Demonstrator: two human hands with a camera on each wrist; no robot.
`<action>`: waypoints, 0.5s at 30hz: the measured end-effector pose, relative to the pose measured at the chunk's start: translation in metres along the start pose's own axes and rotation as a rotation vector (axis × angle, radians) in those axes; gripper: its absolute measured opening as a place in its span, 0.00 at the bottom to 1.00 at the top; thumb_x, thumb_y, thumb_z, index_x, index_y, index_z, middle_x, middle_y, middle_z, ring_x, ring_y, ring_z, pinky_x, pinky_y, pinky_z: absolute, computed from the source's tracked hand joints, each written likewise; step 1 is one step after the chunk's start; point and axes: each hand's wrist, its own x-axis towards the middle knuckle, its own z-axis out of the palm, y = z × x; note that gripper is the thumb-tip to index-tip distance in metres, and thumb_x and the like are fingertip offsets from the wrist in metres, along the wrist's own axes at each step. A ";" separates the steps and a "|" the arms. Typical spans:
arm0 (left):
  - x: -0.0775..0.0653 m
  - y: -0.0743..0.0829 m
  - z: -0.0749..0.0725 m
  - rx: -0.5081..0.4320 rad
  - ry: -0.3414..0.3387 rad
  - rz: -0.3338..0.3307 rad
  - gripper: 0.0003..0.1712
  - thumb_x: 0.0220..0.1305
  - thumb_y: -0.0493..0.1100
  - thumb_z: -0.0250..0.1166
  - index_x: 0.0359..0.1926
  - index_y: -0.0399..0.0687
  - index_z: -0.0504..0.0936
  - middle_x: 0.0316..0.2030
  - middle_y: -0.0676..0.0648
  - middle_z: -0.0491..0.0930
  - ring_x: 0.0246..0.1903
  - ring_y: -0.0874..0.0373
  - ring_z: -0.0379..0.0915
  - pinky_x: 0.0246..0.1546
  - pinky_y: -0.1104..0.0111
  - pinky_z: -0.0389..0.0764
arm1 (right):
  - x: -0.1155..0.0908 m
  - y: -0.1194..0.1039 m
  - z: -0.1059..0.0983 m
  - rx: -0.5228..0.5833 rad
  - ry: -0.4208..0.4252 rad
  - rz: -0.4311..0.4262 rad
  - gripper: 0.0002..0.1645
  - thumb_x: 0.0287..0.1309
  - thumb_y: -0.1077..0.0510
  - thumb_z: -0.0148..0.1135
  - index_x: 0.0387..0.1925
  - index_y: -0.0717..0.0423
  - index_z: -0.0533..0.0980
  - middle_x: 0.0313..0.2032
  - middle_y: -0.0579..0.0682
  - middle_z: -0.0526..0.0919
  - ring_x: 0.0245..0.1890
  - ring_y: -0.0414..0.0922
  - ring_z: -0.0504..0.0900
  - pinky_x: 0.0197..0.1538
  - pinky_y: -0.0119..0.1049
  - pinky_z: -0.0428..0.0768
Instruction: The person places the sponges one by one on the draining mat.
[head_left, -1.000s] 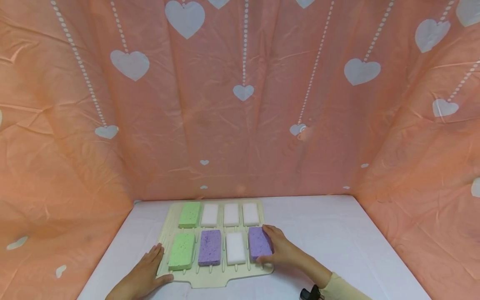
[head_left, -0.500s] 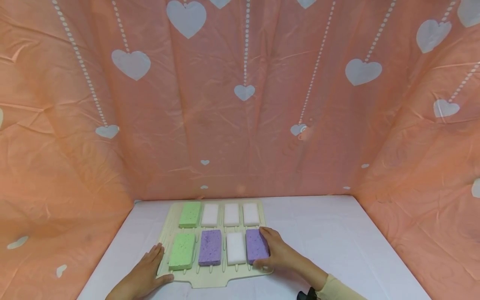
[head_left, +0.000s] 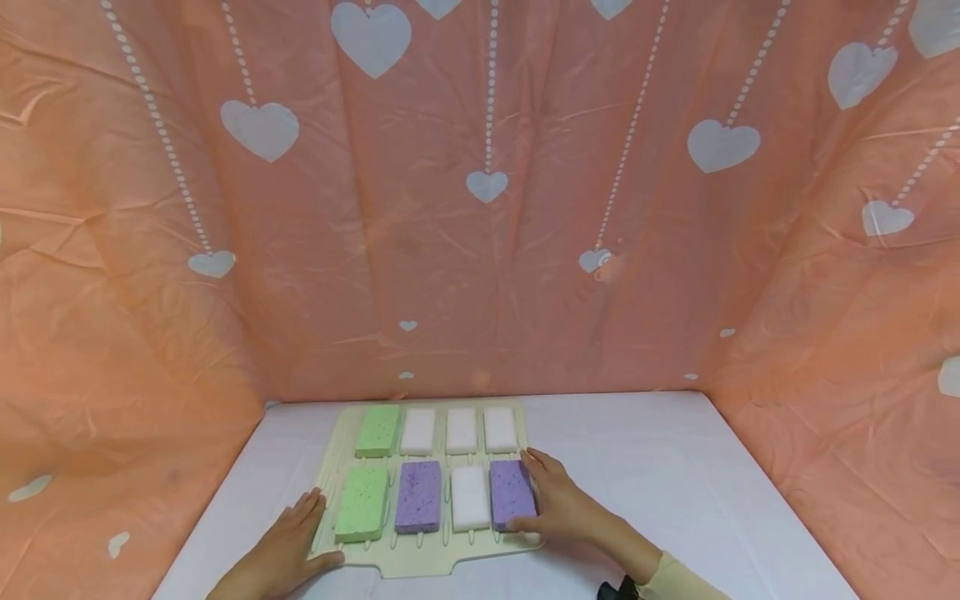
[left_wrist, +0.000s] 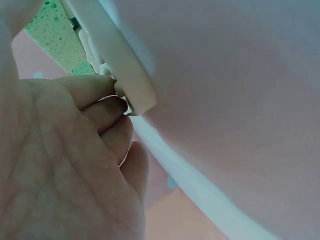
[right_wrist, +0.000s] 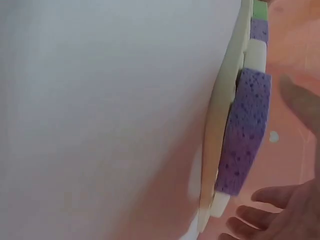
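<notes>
A cream draining board (head_left: 417,565) with raised ridges lies on the white table, bearing two rows of block sponges. My right hand (head_left: 562,500) is spread around the purple sponge (head_left: 512,490) at the front right; in the right wrist view, thumb and fingers (right_wrist: 272,220) stand apart from this sponge (right_wrist: 245,132). My left hand (head_left: 281,546) rests against the board's left side, thumb by its front corner. Up close in the left wrist view, the left fingertips (left_wrist: 117,105) touch the board's edge (left_wrist: 135,82). Nearest to that hand is a green sponge (head_left: 362,502).
Along the front row are another purple sponge (head_left: 417,497) and a white sponge (head_left: 470,497). Behind them sit a green sponge (head_left: 378,430) and three white ones (head_left: 417,430). An orange curtain with hearts (head_left: 480,350) encloses the white table (head_left: 637,450) on three sides.
The purple sponge at the front right has shifted slightly left, closer to the white one, with my right hand moving along. My left hand has kept its place at the board.
</notes>
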 end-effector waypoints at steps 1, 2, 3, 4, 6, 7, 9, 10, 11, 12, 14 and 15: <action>-0.001 0.000 -0.001 0.008 0.005 0.002 0.61 0.64 0.64 0.74 0.71 0.13 0.64 0.73 0.15 0.60 0.74 0.18 0.55 0.76 0.31 0.52 | -0.001 0.001 -0.002 -0.008 0.011 0.000 0.71 0.54 0.36 0.83 0.80 0.74 0.57 0.78 0.73 0.60 0.78 0.71 0.60 0.74 0.69 0.67; -0.001 0.001 -0.002 0.011 0.008 -0.001 0.61 0.64 0.65 0.74 0.71 0.14 0.64 0.73 0.16 0.60 0.74 0.19 0.55 0.76 0.31 0.52 | -0.002 0.002 -0.005 -0.005 0.025 0.000 0.70 0.55 0.35 0.82 0.80 0.73 0.57 0.78 0.73 0.60 0.78 0.71 0.60 0.74 0.70 0.67; -0.001 0.002 -0.004 0.023 0.015 -0.002 0.60 0.64 0.65 0.73 0.72 0.15 0.65 0.73 0.16 0.61 0.74 0.19 0.56 0.76 0.31 0.53 | -0.004 0.004 -0.008 -0.005 0.039 0.001 0.68 0.57 0.35 0.80 0.80 0.73 0.57 0.78 0.73 0.61 0.78 0.71 0.60 0.75 0.69 0.66; -0.002 0.003 -0.007 0.032 0.026 -0.006 0.60 0.64 0.66 0.73 0.72 0.16 0.66 0.73 0.17 0.61 0.74 0.20 0.56 0.76 0.31 0.54 | -0.005 0.006 -0.011 -0.004 0.051 0.005 0.67 0.59 0.34 0.78 0.80 0.72 0.58 0.78 0.73 0.61 0.78 0.71 0.60 0.75 0.70 0.66; -0.001 0.006 -0.012 0.082 0.051 -0.001 0.59 0.64 0.68 0.72 0.72 0.18 0.68 0.73 0.18 0.63 0.74 0.22 0.59 0.72 0.29 0.60 | -0.009 0.009 -0.017 -0.002 0.078 0.024 0.64 0.63 0.34 0.75 0.81 0.70 0.58 0.79 0.72 0.61 0.79 0.71 0.59 0.76 0.70 0.64; -0.001 0.006 -0.014 0.098 0.066 0.000 0.59 0.64 0.69 0.72 0.72 0.20 0.69 0.73 0.19 0.64 0.74 0.22 0.59 0.72 0.30 0.61 | -0.011 0.011 -0.020 -0.004 0.090 0.037 0.62 0.64 0.33 0.73 0.81 0.69 0.59 0.79 0.71 0.61 0.79 0.71 0.59 0.76 0.70 0.64; -0.001 0.008 -0.019 0.125 0.101 0.004 0.57 0.64 0.69 0.72 0.72 0.22 0.71 0.73 0.20 0.65 0.74 0.23 0.61 0.72 0.30 0.62 | -0.015 0.016 -0.024 -0.011 0.116 0.064 0.60 0.66 0.33 0.72 0.81 0.68 0.60 0.79 0.70 0.61 0.79 0.72 0.58 0.77 0.71 0.62; 0.000 0.009 -0.021 0.127 0.118 0.005 0.56 0.64 0.69 0.72 0.72 0.23 0.72 0.73 0.21 0.66 0.74 0.24 0.60 0.72 0.31 0.62 | -0.017 0.019 -0.026 -0.021 0.128 0.073 0.59 0.66 0.33 0.71 0.81 0.68 0.60 0.79 0.70 0.61 0.79 0.72 0.58 0.77 0.71 0.60; 0.001 0.010 -0.023 0.129 0.131 0.005 0.56 0.64 0.68 0.72 0.72 0.25 0.72 0.74 0.22 0.66 0.75 0.24 0.60 0.73 0.31 0.61 | -0.020 0.022 -0.029 -0.033 0.140 0.079 0.59 0.66 0.33 0.71 0.80 0.68 0.61 0.79 0.70 0.62 0.79 0.72 0.58 0.78 0.71 0.59; 0.002 0.011 -0.024 0.126 0.148 0.002 0.55 0.64 0.68 0.73 0.73 0.26 0.72 0.74 0.23 0.66 0.75 0.24 0.59 0.74 0.32 0.60 | -0.022 0.025 -0.030 -0.049 0.156 0.080 0.58 0.66 0.33 0.71 0.80 0.68 0.62 0.78 0.70 0.63 0.79 0.72 0.59 0.78 0.72 0.57; 0.004 0.012 -0.028 0.097 0.167 -0.009 0.54 0.65 0.67 0.73 0.74 0.28 0.71 0.75 0.24 0.65 0.76 0.24 0.57 0.75 0.32 0.55 | -0.026 0.031 -0.033 -0.082 0.182 0.084 0.58 0.65 0.33 0.72 0.79 0.67 0.63 0.78 0.70 0.64 0.79 0.72 0.59 0.79 0.73 0.53; 0.006 0.013 -0.029 0.087 0.175 -0.014 0.54 0.65 0.67 0.72 0.75 0.30 0.71 0.76 0.25 0.64 0.77 0.23 0.55 0.76 0.32 0.53 | -0.028 0.034 -0.035 -0.100 0.198 0.081 0.57 0.65 0.34 0.72 0.79 0.68 0.64 0.78 0.71 0.64 0.79 0.73 0.59 0.79 0.73 0.52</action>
